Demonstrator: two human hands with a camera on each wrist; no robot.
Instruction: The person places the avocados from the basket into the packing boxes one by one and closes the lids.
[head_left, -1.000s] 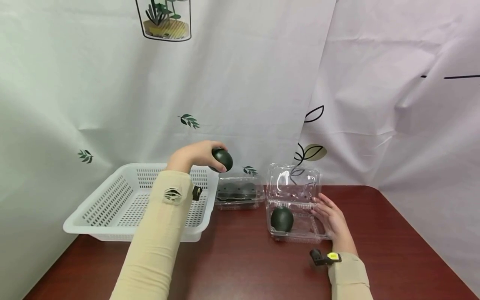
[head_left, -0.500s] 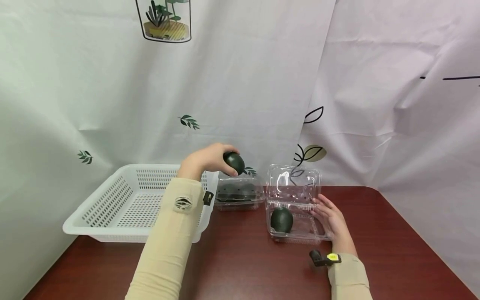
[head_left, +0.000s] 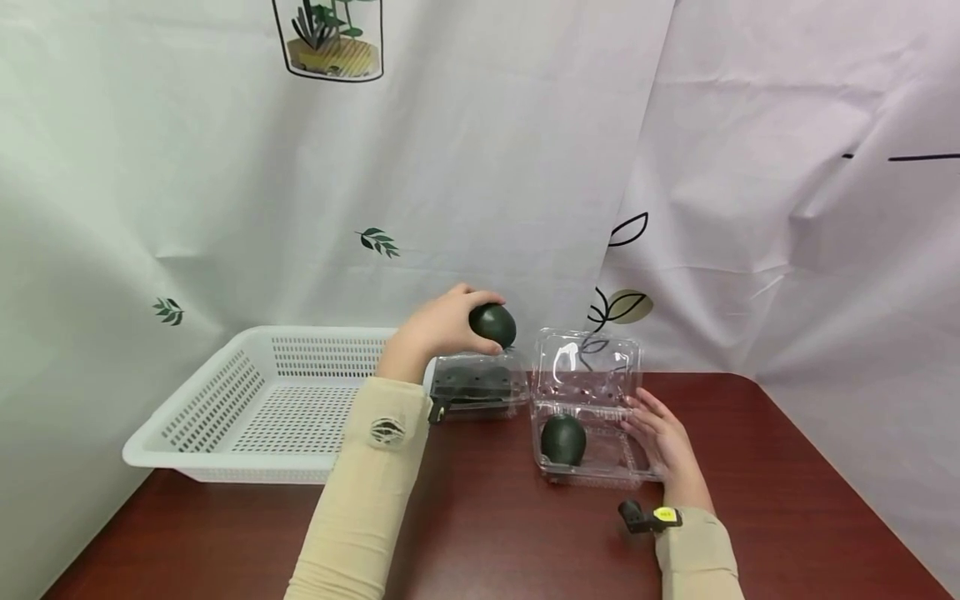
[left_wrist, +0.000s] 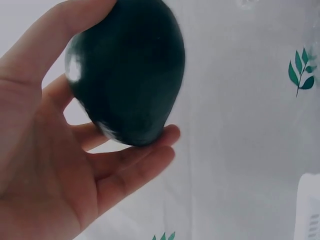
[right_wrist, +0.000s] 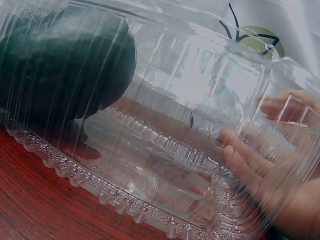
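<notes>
In the head view my left hand (head_left: 448,323) holds a dark green avocado (head_left: 492,326) in the air, above a closed clear box (head_left: 480,379). The left wrist view shows the thumb and fingers around this avocado (left_wrist: 130,75), its narrower end toward the fingertips. My right hand (head_left: 663,437) rests against the right side of an open clear plastic clamshell box (head_left: 618,471), its fingers extended along the wall. A second avocado (head_left: 563,440) sits in the left part of that box. In the right wrist view the right fingers (right_wrist: 250,160) show through the plastic.
A white perforated basket (head_left: 225,467) stands on the left of the dark red-brown table (head_left: 487,517). The closed box behind holds dark green items. The clamshell's lid (head_left: 585,358) stands raised at its back. A white printed curtain (head_left: 510,167) hangs behind the table.
My left hand has carried the avocado to the right, from over the basket's edge to above the closed box. My right hand and the open clamshell box stay in place.
</notes>
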